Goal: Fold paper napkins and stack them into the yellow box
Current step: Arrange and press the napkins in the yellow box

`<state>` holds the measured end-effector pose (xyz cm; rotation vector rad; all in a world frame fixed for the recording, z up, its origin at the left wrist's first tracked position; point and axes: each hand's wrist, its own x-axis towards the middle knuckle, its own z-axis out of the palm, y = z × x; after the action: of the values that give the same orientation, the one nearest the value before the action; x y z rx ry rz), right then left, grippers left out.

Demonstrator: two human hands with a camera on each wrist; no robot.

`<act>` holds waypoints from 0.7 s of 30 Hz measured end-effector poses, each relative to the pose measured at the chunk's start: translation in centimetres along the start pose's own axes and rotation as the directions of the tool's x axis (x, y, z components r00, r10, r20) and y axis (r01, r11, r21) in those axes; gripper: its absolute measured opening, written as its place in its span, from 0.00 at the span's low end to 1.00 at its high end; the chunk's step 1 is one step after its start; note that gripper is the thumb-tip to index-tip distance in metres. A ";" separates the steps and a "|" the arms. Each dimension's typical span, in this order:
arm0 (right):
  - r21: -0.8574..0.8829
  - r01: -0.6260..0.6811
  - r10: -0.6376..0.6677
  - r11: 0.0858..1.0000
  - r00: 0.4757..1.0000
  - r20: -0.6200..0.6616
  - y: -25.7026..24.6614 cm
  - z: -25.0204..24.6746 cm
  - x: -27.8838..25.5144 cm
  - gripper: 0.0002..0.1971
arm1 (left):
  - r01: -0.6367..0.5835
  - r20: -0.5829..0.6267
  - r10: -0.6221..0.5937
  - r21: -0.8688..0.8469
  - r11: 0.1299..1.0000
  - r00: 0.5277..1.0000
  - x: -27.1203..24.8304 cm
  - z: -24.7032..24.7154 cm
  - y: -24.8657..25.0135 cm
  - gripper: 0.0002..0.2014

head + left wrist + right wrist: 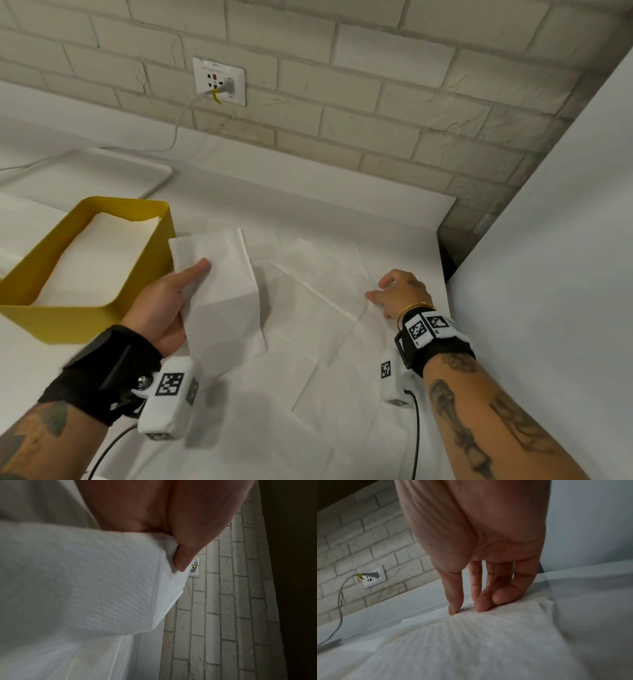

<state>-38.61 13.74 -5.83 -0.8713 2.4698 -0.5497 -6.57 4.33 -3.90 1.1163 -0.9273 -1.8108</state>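
a folded white napkin [219, 284] is hanging lifted beside the yellow box [61, 318], which is holding stacked napkins [99, 253]; an unfolded napkin [329, 274] is lying flat.

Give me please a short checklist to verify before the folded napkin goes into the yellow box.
1. Left hand holds the folded napkin firmly: ok, thumb on top of it.
2. Napkin lifted free of the table: cannot tell.
3. Yellow box open and beside the napkin: ok.
4. Room in the box: ok, the stacked napkins lie well below the rim.
5. Right hand away from the box: ok, its fingers touch the next unfolded napkin.
6. Folded edges neatly aligned: cannot tell.
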 end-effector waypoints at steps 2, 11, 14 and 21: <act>0.047 0.014 -0.014 0.999 1.000 -0.009 0.1 0.2 0.4 0.09 | -0.002 0.006 0.002 0.006 1.000 1.000 0.0 0.1 0.0 0.11; 0.483 0.257 -0.215 0.837 0.966 -0.141 0.2 -0.5 -1.2 0.04 | 0.006 0.010 -0.006 0.002 1.000 1.000 0.0 -0.6 0.4 0.13; 0.588 0.311 -0.370 0.747 0.929 -0.021 0.2 -0.7 -2.7 0.10 | -0.006 -0.003 0.006 -0.008 1.000 1.000 0.1 -1.2 0.5 0.15; 0.344 0.433 -0.553 0.833 0.666 0.501 -0.5 -1.4 -4.9 0.05 | -0.012 -0.017 0.011 -0.027 1.000 1.000 0.1 -2.0 0.9 0.12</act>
<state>-35.73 16.94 -3.00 -1.4023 1.5722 -0.5788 -4.58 3.51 -3.82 1.1053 -0.8952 -1.7972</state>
